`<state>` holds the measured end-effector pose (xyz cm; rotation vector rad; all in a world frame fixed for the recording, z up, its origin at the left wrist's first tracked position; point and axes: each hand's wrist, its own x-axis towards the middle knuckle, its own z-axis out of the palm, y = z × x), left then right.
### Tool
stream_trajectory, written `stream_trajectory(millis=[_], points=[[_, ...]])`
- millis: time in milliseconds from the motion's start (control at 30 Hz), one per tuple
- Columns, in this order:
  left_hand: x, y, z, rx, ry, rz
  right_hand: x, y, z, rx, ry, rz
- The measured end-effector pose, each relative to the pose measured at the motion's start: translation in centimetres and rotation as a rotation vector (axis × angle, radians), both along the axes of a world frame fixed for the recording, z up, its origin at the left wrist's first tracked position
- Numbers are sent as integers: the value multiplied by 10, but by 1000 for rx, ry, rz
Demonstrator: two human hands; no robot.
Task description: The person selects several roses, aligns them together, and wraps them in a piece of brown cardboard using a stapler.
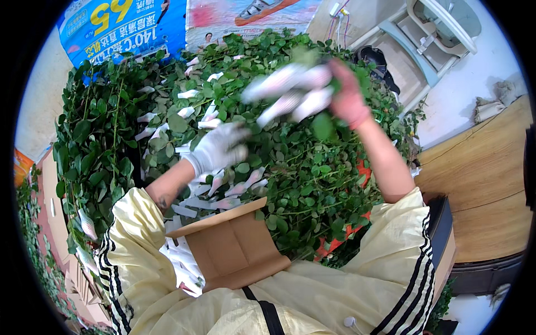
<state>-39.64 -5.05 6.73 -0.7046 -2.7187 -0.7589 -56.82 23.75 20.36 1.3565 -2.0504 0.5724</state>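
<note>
Several white-sleeved flower buds, blurred, are pointing leftward above the leafy heap, their stem ends meeting the right hand. Right hand, one, in a reddish glove: clamping on this bunch from its right side, though blur is hiding the exact set of the fingers; the buds are lying just left of it, with some green leaves hanging below. Left hand, one, in a white glove: hovering below and left of the bunch, apart from it, fingers parting loosely over the heap. Green leafy stems, many: spreading across the whole middle of the view beneath both hands. More sleeved buds, a quantity: resting on the heap below the left hand, others lying farther up and left. Cardboard box, one, open: standing against the wearer's front, white sleeves lying along its left side. Pale yellow garment, one, black-striped at the sleeves: covering the wearer. Posters, two, blue and pale: hanging behind the heap. White-framed chair, one: standing at upper right. Wooden panel, one: occupying the right side.
</note>
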Motion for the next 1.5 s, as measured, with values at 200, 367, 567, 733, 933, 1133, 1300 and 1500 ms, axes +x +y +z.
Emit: stream_trajectory(millis=[200,367,567,733,933,1133,1300,1500], points=[[25,4,-33,-538,-76,2,-80,168,183,-183,53,-631],[25,2,-27,-609,-160,38,-67,224,247,-1112,-641,293],[36,-16,7,-254,-253,-40,-32,273,308,-873,-333,214],[38,-12,44,-65,-259,-82,-47,275,347,-625,174,-426],[20,7,111,90,-314,49,-6,243,436,-648,295,-406],[-36,32,151,393,-135,138,38,230,517,-647,380,-358],[-61,35,162,403,-29,257,66,240,551,-648,416,-346],[-72,-2,106,328,275,63,50,261,500,-688,341,-375]])
